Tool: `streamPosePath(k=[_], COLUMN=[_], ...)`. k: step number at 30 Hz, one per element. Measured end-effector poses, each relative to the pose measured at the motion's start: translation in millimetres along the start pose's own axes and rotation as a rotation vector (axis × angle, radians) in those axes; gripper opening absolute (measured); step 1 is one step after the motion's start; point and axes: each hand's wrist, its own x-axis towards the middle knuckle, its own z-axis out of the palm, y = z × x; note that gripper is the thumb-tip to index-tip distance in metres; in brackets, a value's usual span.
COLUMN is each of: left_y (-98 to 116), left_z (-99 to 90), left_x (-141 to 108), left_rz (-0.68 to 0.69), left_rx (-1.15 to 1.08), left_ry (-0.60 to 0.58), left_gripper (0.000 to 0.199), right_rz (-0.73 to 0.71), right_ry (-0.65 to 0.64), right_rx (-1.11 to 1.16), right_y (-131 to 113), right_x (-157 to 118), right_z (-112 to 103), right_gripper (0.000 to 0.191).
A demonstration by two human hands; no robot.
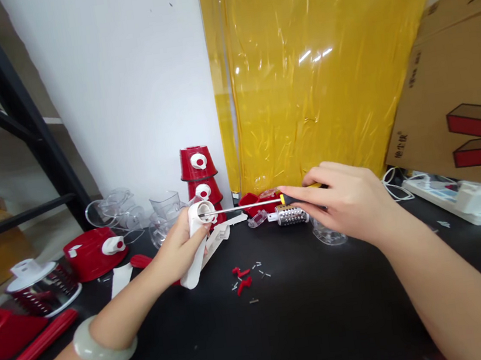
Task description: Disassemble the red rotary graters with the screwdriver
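My left hand (179, 250) is closed around a white plastic handle (195, 264) whose round hollow end faces right. In my right hand (344, 199) is a screwdriver (286, 199) with a yellow and black grip, held level. Its long shaft reaches left and the tip sits at the handle's round opening; whether it meets a screw inside I cannot tell. Just behind the handle lies another white plastic part (218, 242). Below, on the black table, are small red plastic pieces (244, 286) and several loose screws (261, 273).
Red housings (196, 163) stand stacked at the back. A metal grater drum (292, 214) lies behind my right hand. Left are a red base (94, 252), a larger drum (44, 285) and clear plastic parts (116, 211). A power strip (451, 202) and cardboard box (454, 87) are right.
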Motion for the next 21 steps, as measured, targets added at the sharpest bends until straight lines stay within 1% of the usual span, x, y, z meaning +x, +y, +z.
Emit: streamPosePath(k=[4, 7, 10, 14, 17, 21], left_y=[0, -1, -1, 3, 5, 6], left_z=[0.4, 0.6, 0.6, 1.2, 1.4, -2.1], left_x=[0, 0, 1, -1, -2, -1], left_rz=[0.048, 0.059, 0.035, 0.008, 0.017, 0.015], left_rx=[0.262, 0.409, 0.457, 0.527, 0.576, 0.587], left_ry=[0.078, 0.105, 0.103, 0.082, 0.075, 0.082], left_gripper=[0.037, 0.037, 0.037, 0.033, 0.030, 0.032], right_rz=[0.007, 0.041, 0.101, 0.113, 0.087, 0.027], right_ry=[-0.009, -0.054, -0.129, -0.186, -0.178, -0.113], right_rx=[-0.007, 0.062, 0.209, 0.374, 0.396, 0.333], right_y=[-8, -12, -9, 2, 5, -3], right_x=[2, 2, 0, -4, -5, -3], right_z=[-1, -2, -2, -3, -2, 6], right_gripper=[0.027, 0.031, 0.037, 0.030, 0.024, 0.021])
